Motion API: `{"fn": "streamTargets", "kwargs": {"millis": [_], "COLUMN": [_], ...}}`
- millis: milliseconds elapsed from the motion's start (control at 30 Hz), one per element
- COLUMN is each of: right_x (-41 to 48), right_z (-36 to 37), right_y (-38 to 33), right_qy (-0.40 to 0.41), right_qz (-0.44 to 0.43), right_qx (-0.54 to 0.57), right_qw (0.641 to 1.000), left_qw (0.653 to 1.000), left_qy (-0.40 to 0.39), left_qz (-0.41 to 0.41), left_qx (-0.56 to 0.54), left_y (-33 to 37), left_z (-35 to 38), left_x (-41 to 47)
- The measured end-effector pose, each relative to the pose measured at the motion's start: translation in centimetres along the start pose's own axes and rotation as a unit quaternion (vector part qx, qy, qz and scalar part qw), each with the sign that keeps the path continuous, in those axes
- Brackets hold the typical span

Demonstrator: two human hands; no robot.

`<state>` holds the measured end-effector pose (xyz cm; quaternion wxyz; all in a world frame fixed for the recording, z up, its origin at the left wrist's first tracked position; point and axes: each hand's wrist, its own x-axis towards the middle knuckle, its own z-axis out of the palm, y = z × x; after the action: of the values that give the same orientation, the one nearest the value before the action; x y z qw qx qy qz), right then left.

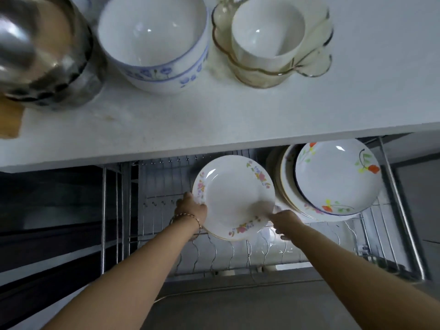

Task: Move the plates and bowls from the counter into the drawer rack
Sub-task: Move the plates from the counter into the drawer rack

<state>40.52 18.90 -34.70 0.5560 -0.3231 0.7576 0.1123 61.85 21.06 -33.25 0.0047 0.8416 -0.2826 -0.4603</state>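
Plates are partly racked: a stack [333,184] leans at three o'clock in the drawer rack [238,256], both left hand [192,208] and right hand [283,222] grip a pink-flowered plate [234,197] above its slots, while bowls [154,41] wait on the counter [238,110] at twelve.

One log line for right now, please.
left hand, right hand: hold pink-flowered white plate | over wire drawer rack | not slotted

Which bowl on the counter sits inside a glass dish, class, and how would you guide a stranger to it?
Start on the white counter above the open drawer rack. At its back right stands a scalloped amber glass dish. The plain white bowl nests inside it, unlike the larger blue-flowered bowl to its left.
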Motion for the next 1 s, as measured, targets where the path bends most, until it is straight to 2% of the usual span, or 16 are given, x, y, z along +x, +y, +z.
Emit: {"fn": "streamTargets", "kwargs": {"millis": [133, 200, 300, 500, 600, 700, 833, 1000], "right_x": [-5.8, -8.5, -12.3, -15.6, -15.7, -15.3, -15.2, -16.6], "right_z": [-5.2, -8.7, -14.9, -30.0, -38.0, -45.7, -53.5, -59.9], "right_y": [-0.3, 0.1, 1.4, 6.6, 9.8, 12.6, 14.7, 13.5], "right_qy": [-0.035, -0.015, 0.023, 0.071, 0.12, 0.157, 0.156, 0.158], "right_qz": [-0.077, -0.123, -0.159, -0.172, -0.173, -0.191, -0.214, -0.25], "right_qx": [-0.123, -0.146, -0.145, -0.193, -0.241, -0.299, -0.373, -0.444], "right_qw": [0.989, 0.982, 0.976, 0.963, 0.947, 0.921, 0.889, 0.846], "left_qw": [0.974, 0.948, 0.921, 0.906, 0.905, 0.917, 0.936, 0.954], "left_qy": [-0.108, -0.135, -0.151, -0.124, -0.101, -0.077, -0.043, 0.012], "left_qz": [0.104, 0.161, 0.22, 0.323, 0.347, 0.341, 0.31, 0.277], "left_qx": [0.169, 0.241, 0.284, 0.245, 0.224, 0.19, 0.161, 0.119], "left_y": [4.1, 7.3, 13.4, 25.5, 30.7, 35.6, 41.2, 45.6], "left_z": [-1.0, -0.8, 0.1, 6.5, 11.3, 15.9, 19.9, 19.8], "left_x": [-7.0, -10.5, -15.8, -24.1, -27.5, -30.9, -34.8, -37.1]}}
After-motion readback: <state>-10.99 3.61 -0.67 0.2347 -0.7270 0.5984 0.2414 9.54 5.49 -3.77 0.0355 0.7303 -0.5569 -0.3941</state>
